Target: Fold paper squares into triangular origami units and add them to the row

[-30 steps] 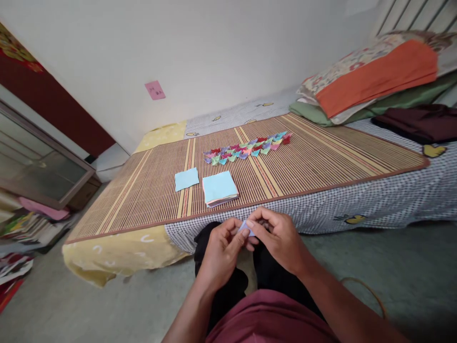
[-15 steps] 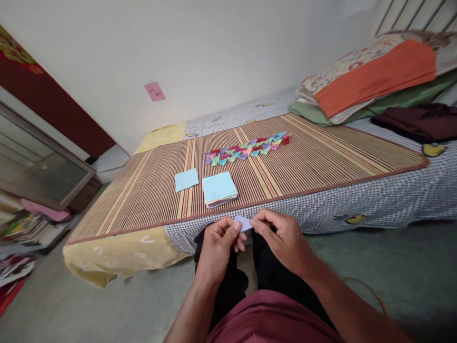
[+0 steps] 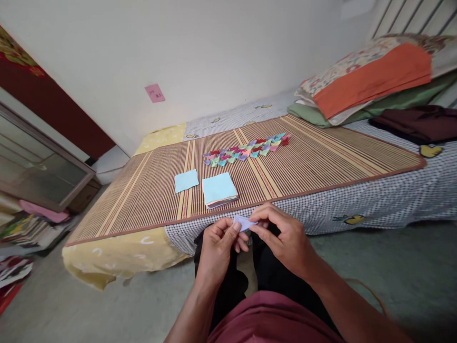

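My left hand [image 3: 219, 242] pinches a small folded lavender paper [image 3: 243, 223] between thumb and fingers, in front of the bed's near edge. The thumb and fingertips of my right hand [image 3: 280, 234] are closed on the paper's right end. Beyond my hands, a stack of square papers with a light blue one on top [image 3: 219, 188] lies on the striped mat [image 3: 153, 190]. Left of the stack is a single light blue sheet [image 3: 186, 181]. Several small folded pieces in many colours [image 3: 246, 150] form a band farther back.
Folded bedding with an orange cloth [image 3: 374, 81] and a dark maroon cloth [image 3: 417, 123] lie at the right. A pink note [image 3: 154, 93] is on the wall. Books [image 3: 30, 231] and a glass-fronted cabinet [image 3: 39, 152] stand at the left.
The fingers of my right hand have shifted on the paper's right end, which now shows as a narrow point between them. My left hand keeps its grip.
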Action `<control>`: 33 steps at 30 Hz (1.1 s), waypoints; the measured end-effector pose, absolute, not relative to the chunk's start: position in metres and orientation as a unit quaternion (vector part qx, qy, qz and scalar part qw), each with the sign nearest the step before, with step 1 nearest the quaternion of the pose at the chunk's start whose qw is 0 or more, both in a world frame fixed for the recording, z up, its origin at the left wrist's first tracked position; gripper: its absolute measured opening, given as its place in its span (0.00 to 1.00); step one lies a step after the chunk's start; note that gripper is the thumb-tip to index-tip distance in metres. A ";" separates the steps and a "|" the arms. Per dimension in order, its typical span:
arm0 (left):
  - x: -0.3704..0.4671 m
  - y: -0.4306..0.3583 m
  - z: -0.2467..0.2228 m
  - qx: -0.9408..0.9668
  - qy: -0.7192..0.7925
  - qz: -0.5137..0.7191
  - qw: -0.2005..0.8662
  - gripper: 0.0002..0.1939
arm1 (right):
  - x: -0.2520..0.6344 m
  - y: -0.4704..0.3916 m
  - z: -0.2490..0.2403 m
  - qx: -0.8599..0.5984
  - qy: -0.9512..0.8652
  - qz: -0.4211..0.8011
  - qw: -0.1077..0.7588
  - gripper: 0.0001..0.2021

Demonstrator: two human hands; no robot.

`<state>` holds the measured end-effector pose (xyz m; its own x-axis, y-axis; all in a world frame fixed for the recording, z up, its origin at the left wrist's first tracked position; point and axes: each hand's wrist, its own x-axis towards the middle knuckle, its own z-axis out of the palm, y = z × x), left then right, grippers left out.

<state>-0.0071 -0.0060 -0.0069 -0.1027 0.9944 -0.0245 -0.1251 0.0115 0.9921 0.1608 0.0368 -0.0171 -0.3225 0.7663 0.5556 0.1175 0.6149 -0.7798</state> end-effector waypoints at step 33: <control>-0.002 -0.011 0.001 0.461 0.526 0.543 0.465 0.13 | 0.156 0.028 -0.009 -0.331 -0.753 0.328 0.464 0.08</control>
